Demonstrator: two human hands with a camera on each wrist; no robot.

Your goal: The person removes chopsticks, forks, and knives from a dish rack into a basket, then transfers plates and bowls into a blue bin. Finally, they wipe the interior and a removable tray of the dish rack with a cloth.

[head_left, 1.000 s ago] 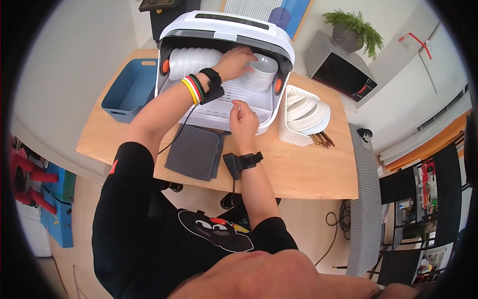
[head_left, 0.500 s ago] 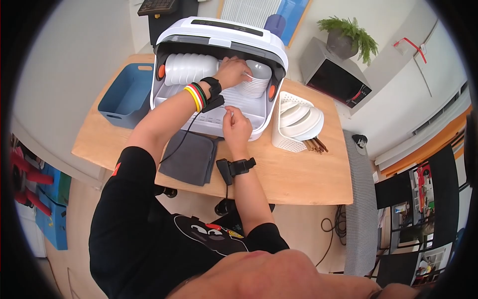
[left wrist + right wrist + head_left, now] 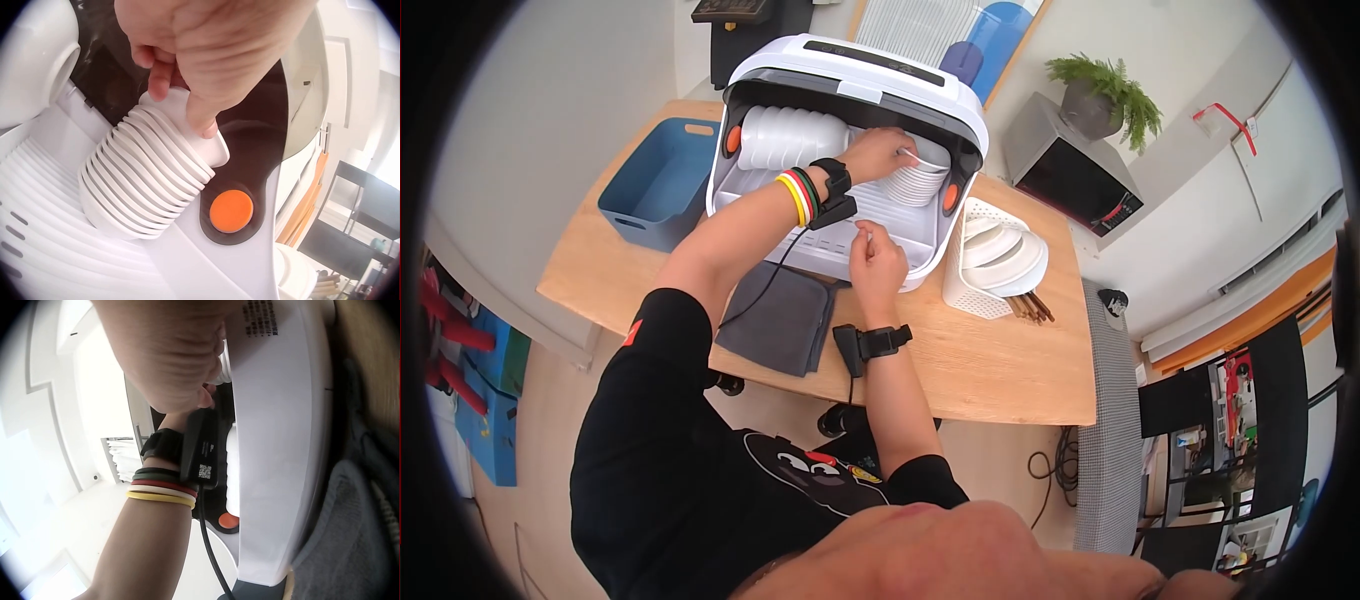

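Note:
In the head view, my left hand (image 3: 878, 156) reaches into a white countertop dish cabinet (image 3: 820, 262) with its lid raised. Thumb and fingers pinch the end dish (image 3: 209, 147) of a leaning stack of small white dishes (image 3: 140, 178), seen close in the left wrist view. A row of white bowls (image 3: 785, 140) lies on its side left of that hand. My right hand (image 3: 878, 262), fingers loosely curled and holding nothing, hovers by the cabinet's front edge.
Left of the cabinet is a blue bin (image 3: 645, 225). To its right, a white perforated basket (image 3: 972, 290) holds white plates (image 3: 1010, 262) and brown wooden utensils (image 3: 1032, 308). A folded grey cloth (image 3: 775, 325) lies in front. A microwave (image 3: 1070, 165) stands behind on the right.
My left hand has settled lower at the stack, its fingers now at the rim of the end dish. The right hand stays by the cabinet's front edge. The head view has shifted slightly.

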